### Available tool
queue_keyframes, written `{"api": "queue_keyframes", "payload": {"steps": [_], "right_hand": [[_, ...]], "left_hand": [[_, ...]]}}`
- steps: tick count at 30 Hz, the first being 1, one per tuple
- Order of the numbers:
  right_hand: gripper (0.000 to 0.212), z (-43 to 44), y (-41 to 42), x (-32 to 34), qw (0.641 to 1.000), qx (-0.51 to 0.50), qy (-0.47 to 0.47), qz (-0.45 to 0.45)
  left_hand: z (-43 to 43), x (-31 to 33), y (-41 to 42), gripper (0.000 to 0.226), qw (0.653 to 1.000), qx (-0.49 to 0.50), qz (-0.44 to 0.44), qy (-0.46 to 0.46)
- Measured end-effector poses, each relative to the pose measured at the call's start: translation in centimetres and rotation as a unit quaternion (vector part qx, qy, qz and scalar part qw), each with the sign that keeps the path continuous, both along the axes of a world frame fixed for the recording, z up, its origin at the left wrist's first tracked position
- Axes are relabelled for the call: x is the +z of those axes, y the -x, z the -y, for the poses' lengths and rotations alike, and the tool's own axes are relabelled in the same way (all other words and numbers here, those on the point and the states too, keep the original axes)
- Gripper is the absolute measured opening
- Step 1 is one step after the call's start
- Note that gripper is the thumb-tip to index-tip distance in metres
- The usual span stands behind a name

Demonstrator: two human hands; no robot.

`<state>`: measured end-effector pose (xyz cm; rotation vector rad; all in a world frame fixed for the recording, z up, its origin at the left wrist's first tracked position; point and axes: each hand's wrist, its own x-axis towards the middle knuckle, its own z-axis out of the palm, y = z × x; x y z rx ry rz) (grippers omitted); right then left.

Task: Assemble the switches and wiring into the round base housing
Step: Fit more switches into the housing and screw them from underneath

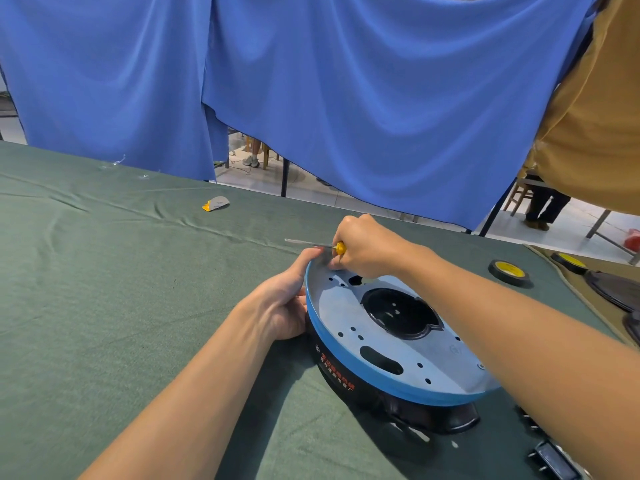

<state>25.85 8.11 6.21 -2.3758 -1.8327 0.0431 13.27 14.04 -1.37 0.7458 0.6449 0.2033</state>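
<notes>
1. We see the round housing (429, 415) on the green surface (104, 271), right of centre and close to us. It is tipped, its near side raised off the cloth.
2. A grey plate (341, 313) with a blue rim covers its top. We judge the job to be at the fastening stage, since the plate is on and several small holes in it look open.
3. Our left hand (285, 308) grips the left rim of the housing, with the thumb up over the blue edge to steady it.
4. Our right hand (363, 249) is curled round a screwdriver (341, 248) with a yellow handle. Its fingertips touch the plate at the far rim, and the shaft points left, off the plate, so no screw is being driven.
5. The big middle opening (401, 313) shows a black well, and we see no wires or switches in it. The long slot (381, 360) nearer us looks dark and unfilled.
6. Some black parts (554, 459) lie loose on the surface at the lower right. They may be switches left to fit, but we cannot tell.
7. Two rolls of tape (510, 271) sit well apart to the right.
</notes>
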Motion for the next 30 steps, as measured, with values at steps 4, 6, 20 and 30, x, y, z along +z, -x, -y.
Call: {"api": "queue_keyframes", "payload": {"steps": [4,6,20,30], "right_hand": [[0.040,0.3,-0.3,-0.9,1.000,-0.025,-0.015,0.005],[0.039,0.5,-0.4,-0.9,1.000,-0.020,-0.021,-0.002],[0.016,0.5,-0.1,-0.4,0.999,-0.012,-0.024,-0.036],[0.039,0.8,0.9,-1.9,0.996,-0.072,-0.057,0.011]], "left_hand": [[0.1,0.1,0.1,0.072,1.000,0.001,-0.001,0.006],[0.1,0.1,0.1,0.078,1.000,0.003,-0.001,0.010],[0.1,0.1,0.0,0.072,1.000,0.002,0.009,0.019],[0.3,0.0,-0.1,0.064,1.000,0.014,0.004,-0.003]]}}
